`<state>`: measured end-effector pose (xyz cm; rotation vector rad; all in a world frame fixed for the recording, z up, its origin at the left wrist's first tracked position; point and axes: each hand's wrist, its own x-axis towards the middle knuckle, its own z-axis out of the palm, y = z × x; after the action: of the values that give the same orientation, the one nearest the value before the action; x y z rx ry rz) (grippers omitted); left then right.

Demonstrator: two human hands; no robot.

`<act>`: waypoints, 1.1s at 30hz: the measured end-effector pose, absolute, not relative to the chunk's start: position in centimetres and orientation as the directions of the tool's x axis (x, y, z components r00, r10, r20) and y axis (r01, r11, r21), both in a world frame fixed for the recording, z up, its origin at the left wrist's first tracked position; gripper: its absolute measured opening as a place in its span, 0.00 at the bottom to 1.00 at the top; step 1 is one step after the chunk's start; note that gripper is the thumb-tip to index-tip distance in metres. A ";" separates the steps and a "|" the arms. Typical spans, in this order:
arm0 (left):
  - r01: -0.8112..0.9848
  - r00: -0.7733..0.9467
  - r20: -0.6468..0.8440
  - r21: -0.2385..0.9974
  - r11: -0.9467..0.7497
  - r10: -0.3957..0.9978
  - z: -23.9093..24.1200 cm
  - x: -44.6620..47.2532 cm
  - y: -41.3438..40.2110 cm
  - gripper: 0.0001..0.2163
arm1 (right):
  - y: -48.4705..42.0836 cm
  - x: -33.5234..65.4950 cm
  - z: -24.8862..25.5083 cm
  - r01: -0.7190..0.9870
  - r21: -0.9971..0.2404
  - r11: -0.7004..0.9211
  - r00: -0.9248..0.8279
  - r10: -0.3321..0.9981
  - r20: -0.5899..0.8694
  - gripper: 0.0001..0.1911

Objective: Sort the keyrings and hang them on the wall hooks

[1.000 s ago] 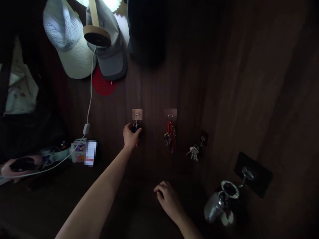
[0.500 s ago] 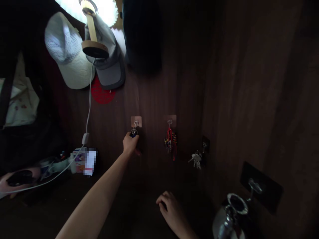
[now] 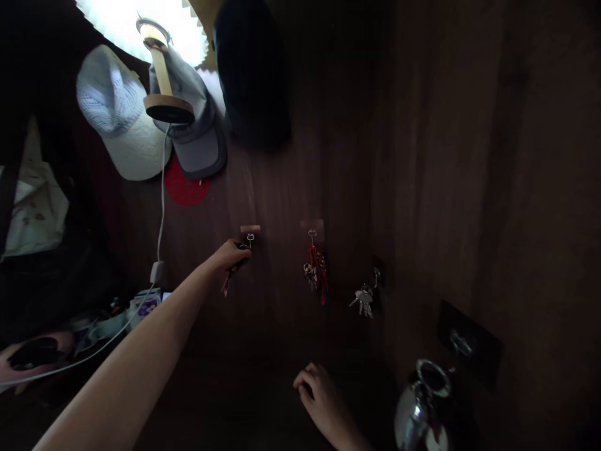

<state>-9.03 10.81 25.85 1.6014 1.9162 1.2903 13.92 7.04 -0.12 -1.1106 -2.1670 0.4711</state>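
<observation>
My left hand (image 3: pixel 230 254) is closed around a dark keychain (image 3: pixel 236 266) with a pinkish tail hanging below the fingers. It is just left of a metal wall hook (image 3: pixel 250 238); whether the keychain still touches that hook, I cannot tell. On the neighbouring hook hangs a bunch of keys with red cord (image 3: pixel 315 272) and beaded charms. Farther right, a bunch of silver keys (image 3: pixel 363 299) hangs from a third hook. Low in the view, my right hand (image 3: pixel 317 391) is loosely curled, with nothing visible in it, apart from all the keys.
A white cap (image 3: pixel 126 119), a grey cap (image 3: pixel 200 147) and a dark cap (image 3: pixel 253 81) hang above. A lamp (image 3: pixel 169 108) trails a white cable (image 3: pixel 163 188). Large shiny metal items (image 3: pixel 417 413) hang at lower right. Bottles and boxes (image 3: pixel 145 302) stand at left.
My left hand has moved left, away from below the hook, and the keychain has gone with it, its tail now swung out left. My right hand stays put. The view has shifted slightly.
</observation>
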 end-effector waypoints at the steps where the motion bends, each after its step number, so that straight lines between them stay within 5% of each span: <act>1: 0.613 -0.299 0.268 0.789 -0.031 0.916 26.6 -9.0 10.7 0.05 | 7.0 13.9 0.0 0.586 -0.571 0.575 -0.429 0.818 0.384 0.13; 10: 0.339 -0.319 0.227 0.934 -0.113 0.920 27.6 -8.3 10.4 0.08 | 7.0 14.1 0.1 0.559 -0.595 0.577 -0.428 0.816 0.389 0.13; 14: 0.339 -0.299 0.228 0.933 -0.120 0.927 22.1 -7.5 9.6 0.32 | 7.3 14.1 -0.3 0.543 -0.620 0.567 -0.412 0.823 0.392 0.13; 18: 0.315 -0.553 0.299 0.939 -0.137 0.778 15.6 -6.7 9.0 0.33 | 7.6 14.0 -0.6 0.536 -0.639 0.552 -0.401 0.832 0.383 0.13; 23: 0.495 -0.392 0.236 0.869 -0.012 0.889 7.9 -6.5 8.9 0.13 | 7.5 14.0 -0.4 0.547 -0.640 0.539 -0.398 0.841 0.368 0.13; 26: 0.621 -0.290 0.229 0.784 0.001 0.929 4.6 -6.8 8.7 0.10 | 7.5 14.1 -0.1 0.552 -0.641 0.534 -0.404 0.843 0.355 0.13; 31: 0.627 -0.278 0.267 0.778 -0.036 0.923 4.2 -5.9 9.4 0.12 | 7.4 14.1 0.0 0.572 -0.622 0.534 -0.409 0.844 0.348 0.12; 33: 0.579 -0.268 0.389 0.796 -0.176 0.881 6.3 -4.0 10.1 0.12 | 7.4 14.0 0.0 0.577 -0.612 0.541 -0.411 0.840 0.355 0.12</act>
<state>-3.99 10.14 6.33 1.6791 1.7884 1.4208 14.01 7.36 0.01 -1.1388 -2.1371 0.5296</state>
